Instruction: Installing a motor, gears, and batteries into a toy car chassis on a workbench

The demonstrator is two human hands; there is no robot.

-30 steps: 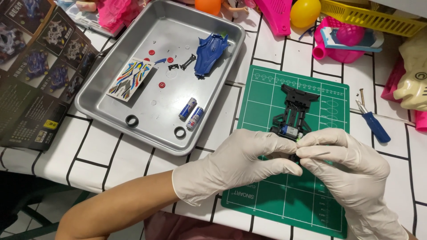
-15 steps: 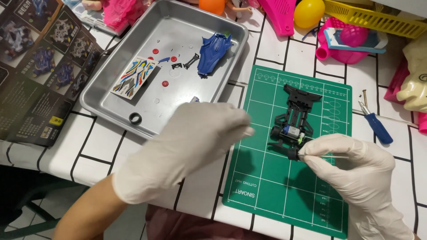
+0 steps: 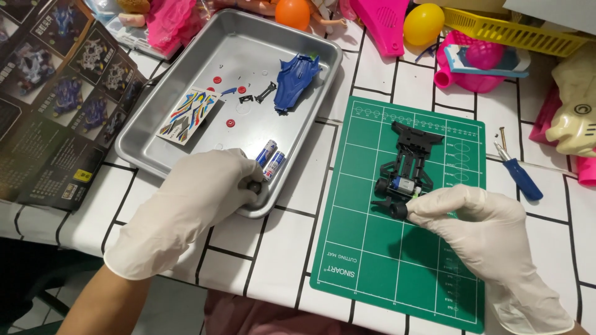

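A dark printed leaflet with pictures of toy cars lies at the left edge of the desk, and a multicoloured sticker sheet rests inside the grey metal tray near a blue car body shell. Half a second ago the left hand was crossing between tray and green cutting mat; it now sits at the tray's near edge, fingers curled and pinching a small black wheel just beside two batteries. The right hand has stayed on the mat, fingers pressed together on a black wheel at the near end of the black car chassis. A blue-handled screwdriver lies to the right.
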